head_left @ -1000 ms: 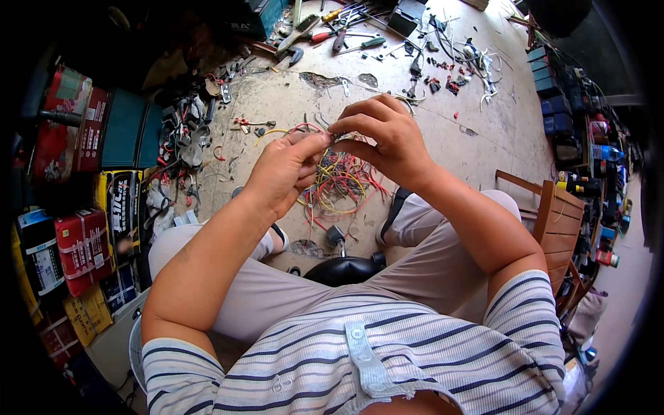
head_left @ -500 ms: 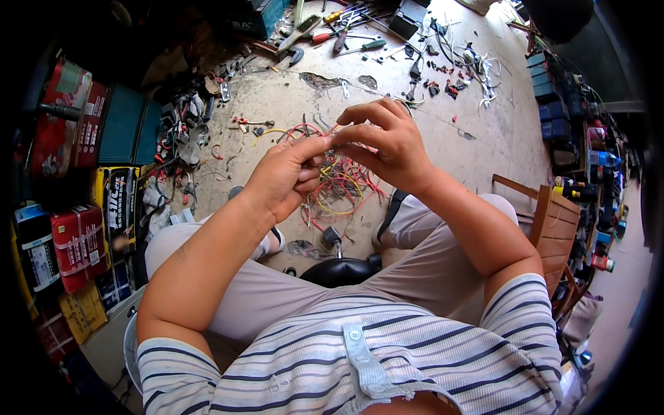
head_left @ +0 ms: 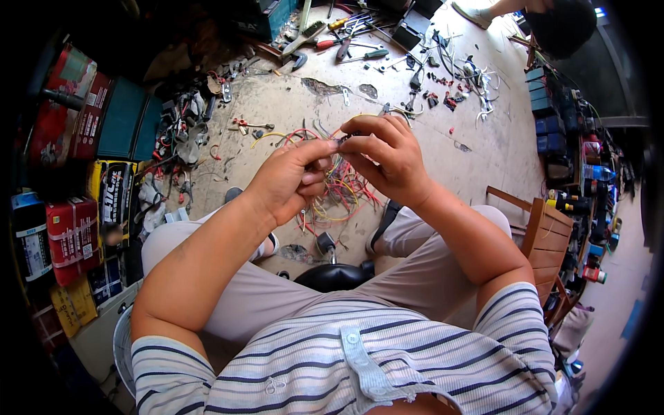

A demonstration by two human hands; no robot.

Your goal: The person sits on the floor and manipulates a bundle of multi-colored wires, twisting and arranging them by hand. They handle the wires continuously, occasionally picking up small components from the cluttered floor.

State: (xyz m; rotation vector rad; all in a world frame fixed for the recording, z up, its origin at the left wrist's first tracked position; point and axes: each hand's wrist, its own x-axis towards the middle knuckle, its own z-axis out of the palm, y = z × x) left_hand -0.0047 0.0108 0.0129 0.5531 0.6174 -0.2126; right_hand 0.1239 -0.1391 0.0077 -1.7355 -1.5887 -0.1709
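My left hand (head_left: 294, 176) is closed, its thumb and forefinger pinched together in front of me. Against its fingertips, the thumb and fingers of my right hand (head_left: 387, 159) pinch as well. A small dark piece (head_left: 342, 140) shows where the two hands meet; its kind is too small to tell, and the fingers cover most of it. Below and behind the hands, a tangled heap of thin wires (head_left: 349, 194), red, yellow and grey, lies on the floor between my feet, partly hidden by my hands.
Screwdrivers, including a green-handled one (head_left: 374, 54), and a brush (head_left: 304, 38) lie at the far side. Dark scraps (head_left: 187, 145) are heaped at left beside stacked boxes (head_left: 72, 238). A wooden chair (head_left: 546, 238) stands at right. Another person's foot (head_left: 473, 14) shows at far right.
Both hands stay together at nearly the same place, and a dark piece now shows between the fingertips. Another person's foot and leg have come further into view at the far right.
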